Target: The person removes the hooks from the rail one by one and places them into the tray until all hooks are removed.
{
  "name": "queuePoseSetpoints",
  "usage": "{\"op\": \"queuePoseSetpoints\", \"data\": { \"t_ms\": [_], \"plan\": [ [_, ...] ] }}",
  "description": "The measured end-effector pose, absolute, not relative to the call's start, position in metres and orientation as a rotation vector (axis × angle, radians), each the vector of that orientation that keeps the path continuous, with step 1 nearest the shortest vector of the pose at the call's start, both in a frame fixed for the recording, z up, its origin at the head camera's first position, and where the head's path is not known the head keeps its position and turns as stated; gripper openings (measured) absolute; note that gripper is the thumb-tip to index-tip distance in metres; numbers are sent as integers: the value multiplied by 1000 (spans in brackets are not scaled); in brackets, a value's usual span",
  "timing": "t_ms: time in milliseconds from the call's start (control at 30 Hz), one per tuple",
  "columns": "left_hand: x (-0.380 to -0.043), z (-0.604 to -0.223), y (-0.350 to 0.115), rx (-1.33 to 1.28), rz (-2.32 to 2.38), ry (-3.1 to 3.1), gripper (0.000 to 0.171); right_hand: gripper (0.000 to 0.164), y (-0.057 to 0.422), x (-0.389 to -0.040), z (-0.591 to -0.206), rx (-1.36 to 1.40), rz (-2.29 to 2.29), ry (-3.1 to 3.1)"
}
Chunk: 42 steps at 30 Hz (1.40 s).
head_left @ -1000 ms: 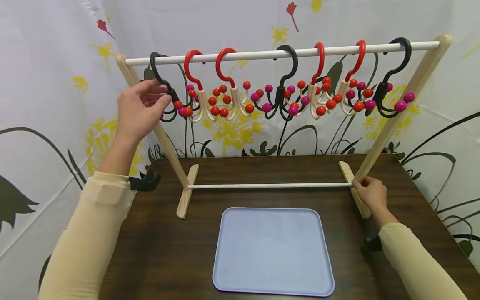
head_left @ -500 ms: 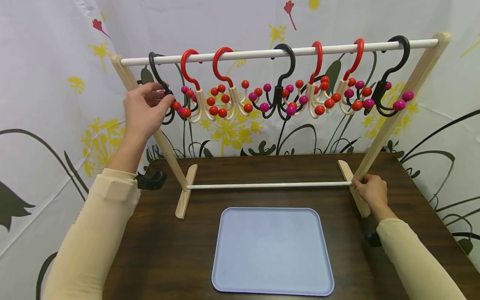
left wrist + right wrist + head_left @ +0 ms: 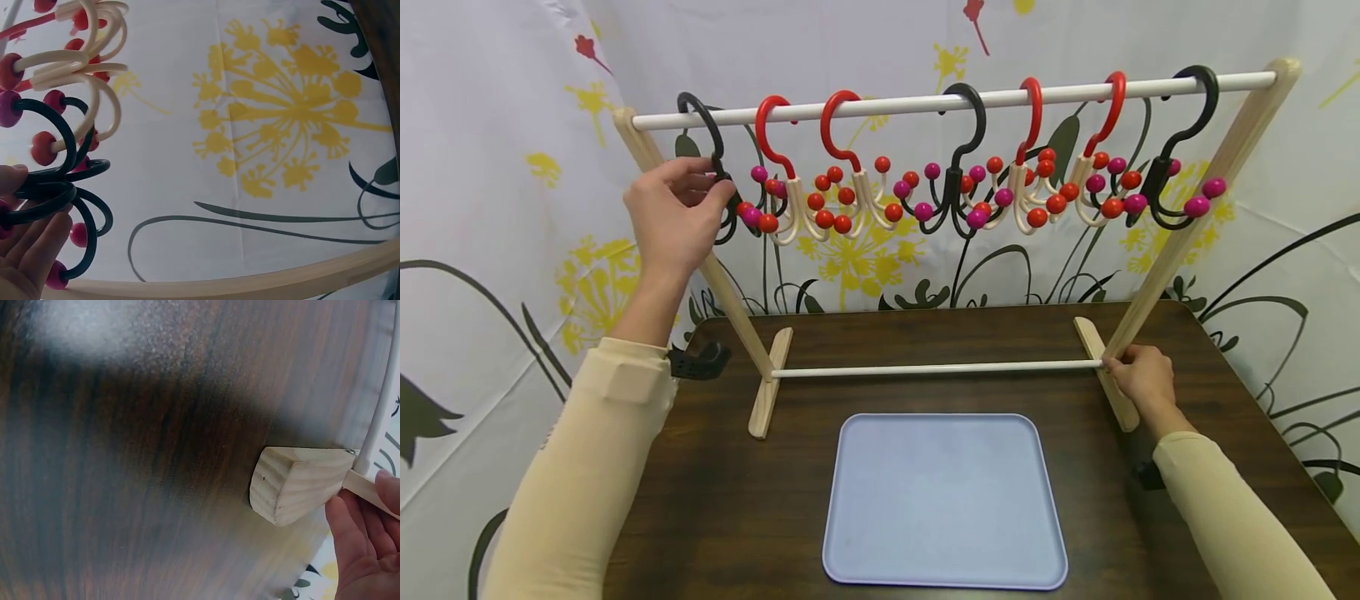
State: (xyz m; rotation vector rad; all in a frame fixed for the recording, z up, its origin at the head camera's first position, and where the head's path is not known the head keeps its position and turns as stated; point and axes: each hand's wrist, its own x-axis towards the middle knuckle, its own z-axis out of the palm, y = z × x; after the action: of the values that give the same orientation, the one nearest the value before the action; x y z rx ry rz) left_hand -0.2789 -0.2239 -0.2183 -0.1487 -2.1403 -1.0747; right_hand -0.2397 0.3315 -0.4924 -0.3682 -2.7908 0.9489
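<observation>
My left hand [image 3: 672, 208] pinches the neck of a black rotating hanger [image 3: 717, 143] at the left end of a wooden rack. Its hook curves over the white top rod [image 3: 895, 107], with the hook's bend raised above the rod. In the left wrist view, the hanger's dark curved arms [image 3: 67, 140] with magenta balls fan out over my fingers. My right hand [image 3: 1144, 379] grips the bottom of the rack's right post [image 3: 1165, 267], thumb on one side and fingers on the other. Beside it, the wooden foot [image 3: 290, 481] stands on the table in the right wrist view.
Two red-hooked hangers [image 3: 772, 137] hang close beside the held one. A black hanger [image 3: 953, 179] hangs mid-rod, with more red and black ones to its right. A pale blue tray [image 3: 943, 500] lies in front on the brown table [image 3: 715, 500]. A printed curtain hangs behind.
My left hand has shifted left with the black hanger. Its hook has turned and sits higher over the rod. My right hand keeps its grip on the post.
</observation>
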Motion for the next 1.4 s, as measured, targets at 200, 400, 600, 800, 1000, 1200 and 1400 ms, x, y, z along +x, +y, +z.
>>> {"op": "queuePoseSetpoints", "data": {
  "t_ms": [200, 400, 600, 800, 1000, 1200, 1400],
  "plan": [
    [-279, -210, -228, -148, -1113, -2072, 23, 30, 331, -240, -493, -359, 950, -2780],
    [-271, -207, -231, -134, -1137, -2056, 24, 31, 331, -239, -494, -358, 951, -2780],
    [-252, -205, -230, -145, -1072, -2004, 21, 29, 332, -240, -495, -352, 945, -2781],
    [-235, -210, -235, -175, -1028, -1907, 19, 28, 331, -239, -495, -344, 937, -2774],
    [-221, -220, -248, -176, -1033, -1864, 20, 29, 330, -239, -495, -338, 932, -2770],
    [-198, -234, -254, -247, -1045, -1842, 20, 29, 330, -238, -494, -338, 931, -2772],
    [-172, -265, -256, -258, -1104, -1915, 21, 29, 329, -237, -494, -343, 926, -2767]
  ]
}}
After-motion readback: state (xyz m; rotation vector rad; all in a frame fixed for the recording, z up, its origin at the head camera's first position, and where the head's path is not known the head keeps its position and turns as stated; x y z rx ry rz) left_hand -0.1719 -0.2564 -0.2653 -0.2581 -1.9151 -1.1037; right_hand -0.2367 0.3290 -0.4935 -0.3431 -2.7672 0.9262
